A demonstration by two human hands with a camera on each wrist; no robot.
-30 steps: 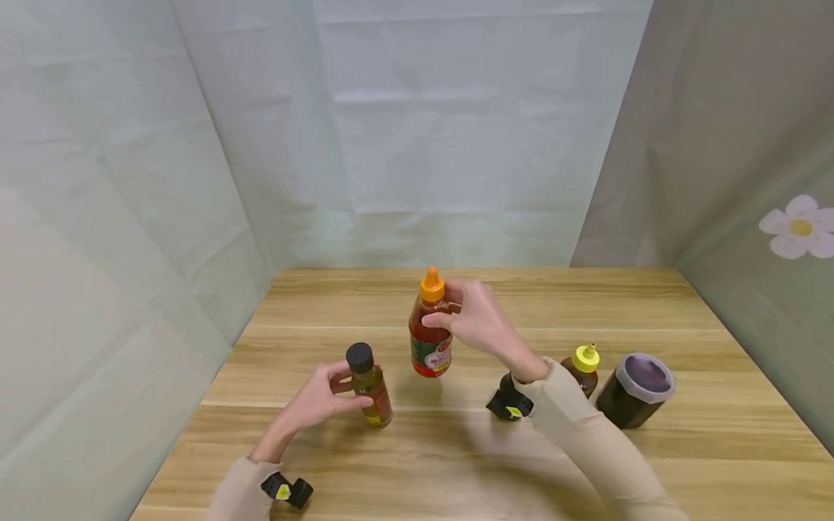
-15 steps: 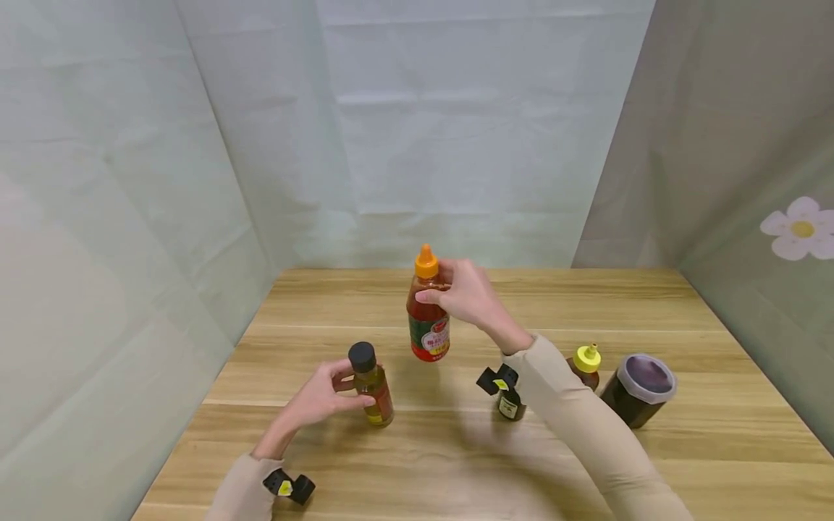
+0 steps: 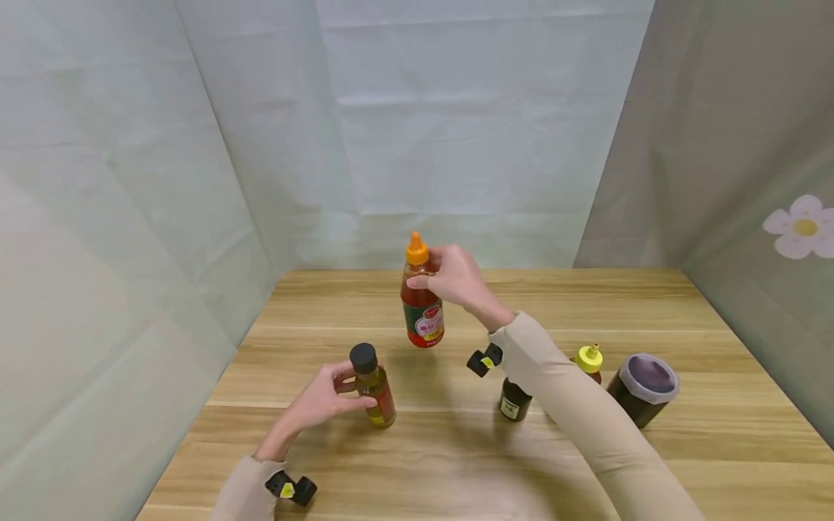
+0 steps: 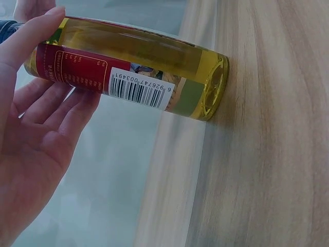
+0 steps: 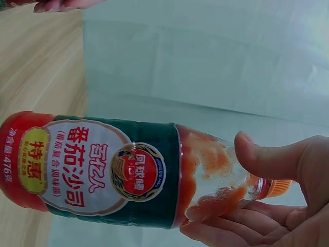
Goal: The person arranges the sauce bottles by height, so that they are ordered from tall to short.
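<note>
My right hand [image 3: 456,278] grips the neck of a ketchup bottle [image 3: 423,318], which has an orange nozzle cap and a green label. It looks raised over the far middle of the table and nearly upright. In the right wrist view, the thumb and fingers lie around the clear shoulder of the ketchup bottle [image 5: 118,172]. Closer to me on the left, my left hand [image 3: 326,396] holds a small oil bottle [image 3: 378,398] with a black cap. The left wrist view shows the yellow oil bottle [image 4: 139,67] between thumb and fingers, its base at the wooden surface.
Under my right forearm stands a small dark bottle [image 3: 512,407] with a pale label. A yellow-capped sauce bottle [image 3: 589,359] is partly hidden behind the sleeve. Right of it is a dark cup-like container [image 3: 641,394] with a grey rim. Cloth walls border the wooden table [image 3: 404,477].
My right hand has carried the ketchup bottle farther back and slightly left. The small dark bottle under that arm has come into fuller view. My left hand and the oil bottle have hardly moved.
</note>
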